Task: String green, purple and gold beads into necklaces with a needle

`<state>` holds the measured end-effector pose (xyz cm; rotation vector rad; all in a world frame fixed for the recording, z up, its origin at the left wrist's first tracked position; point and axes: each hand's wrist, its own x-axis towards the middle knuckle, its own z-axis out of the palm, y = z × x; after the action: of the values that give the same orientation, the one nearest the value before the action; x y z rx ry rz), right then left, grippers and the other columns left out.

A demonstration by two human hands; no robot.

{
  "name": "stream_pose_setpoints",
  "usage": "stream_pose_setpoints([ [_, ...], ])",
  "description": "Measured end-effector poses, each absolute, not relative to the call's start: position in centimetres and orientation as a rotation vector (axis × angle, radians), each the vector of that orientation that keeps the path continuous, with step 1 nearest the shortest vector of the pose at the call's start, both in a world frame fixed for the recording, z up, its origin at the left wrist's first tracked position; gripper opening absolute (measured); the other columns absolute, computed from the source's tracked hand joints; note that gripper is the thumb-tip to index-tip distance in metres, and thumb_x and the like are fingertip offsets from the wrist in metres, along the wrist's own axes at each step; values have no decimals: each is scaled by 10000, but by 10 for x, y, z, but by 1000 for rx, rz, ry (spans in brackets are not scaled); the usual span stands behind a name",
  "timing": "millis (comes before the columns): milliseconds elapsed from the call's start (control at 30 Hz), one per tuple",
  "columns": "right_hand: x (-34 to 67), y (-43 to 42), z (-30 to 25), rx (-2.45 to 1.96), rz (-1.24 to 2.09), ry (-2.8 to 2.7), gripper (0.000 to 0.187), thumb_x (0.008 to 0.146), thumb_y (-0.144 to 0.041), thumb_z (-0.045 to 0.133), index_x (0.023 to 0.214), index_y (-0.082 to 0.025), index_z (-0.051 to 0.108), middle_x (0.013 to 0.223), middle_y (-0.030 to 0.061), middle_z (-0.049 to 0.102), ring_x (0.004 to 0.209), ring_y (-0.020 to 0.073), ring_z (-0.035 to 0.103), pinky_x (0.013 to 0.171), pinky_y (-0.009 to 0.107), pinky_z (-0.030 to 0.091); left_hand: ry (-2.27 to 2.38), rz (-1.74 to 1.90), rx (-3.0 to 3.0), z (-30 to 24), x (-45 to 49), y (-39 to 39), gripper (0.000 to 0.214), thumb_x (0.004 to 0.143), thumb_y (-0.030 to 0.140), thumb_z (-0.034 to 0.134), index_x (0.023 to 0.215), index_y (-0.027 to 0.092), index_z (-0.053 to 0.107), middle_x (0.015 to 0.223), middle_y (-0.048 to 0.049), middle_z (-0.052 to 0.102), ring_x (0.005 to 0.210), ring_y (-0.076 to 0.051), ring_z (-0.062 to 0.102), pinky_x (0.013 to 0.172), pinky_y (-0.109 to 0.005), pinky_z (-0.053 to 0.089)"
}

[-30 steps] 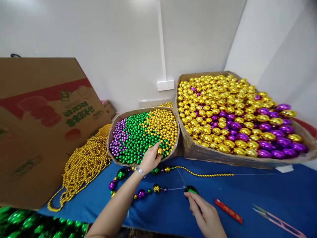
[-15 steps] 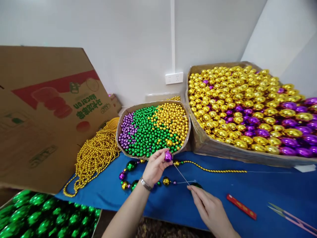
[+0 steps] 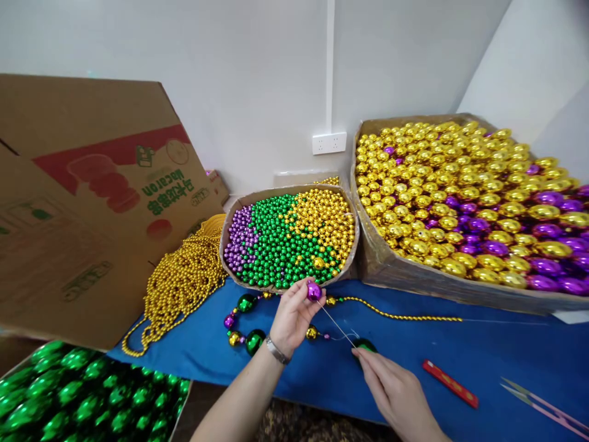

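Observation:
My left hand pinches a purple bead just in front of the small box of purple, green and gold beads. A thin needle or wire runs from that bead down to my right hand, whose fingertips pinch its lower end beside a large green bead. A partly strung strand of green, purple and gold beads lies on the blue cloth under my left hand, trailing into a thin gold bead string to the right.
A big box of large gold and purple beads stands at the right. A heap of gold bead strings and a tilted cardboard box lie left. Large green beads fill a box at bottom left. A red tool and snips lie right.
My left hand left the small box, where it touched a gold bead, and came back toward me pinching a purple bead on the needle. My right hand stayed by the green bead.

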<state>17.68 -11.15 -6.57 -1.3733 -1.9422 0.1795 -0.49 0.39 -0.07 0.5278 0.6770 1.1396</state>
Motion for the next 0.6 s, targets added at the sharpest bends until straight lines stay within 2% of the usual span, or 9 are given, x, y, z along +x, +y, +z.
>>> stream_pose_setpoints([
  [433,173,-112,-61,-1390,195,-1900,317,924,-234,366,1044,-194,656,935,60,726,801,164,702,692,227,570,705,1141,604,-4,10,-14,271,711,262,730,932,150,624,873,-39,630,833,-151,613,839,-380,505],
  [600,171,-111,-63,-1384,230,-1895,312,925,-250,371,1054,-200,651,945,64,724,812,170,701,695,231,573,710,1144,544,-8,13,-19,297,672,285,761,891,154,608,864,-33,632,833,-161,624,844,-379,500],
])
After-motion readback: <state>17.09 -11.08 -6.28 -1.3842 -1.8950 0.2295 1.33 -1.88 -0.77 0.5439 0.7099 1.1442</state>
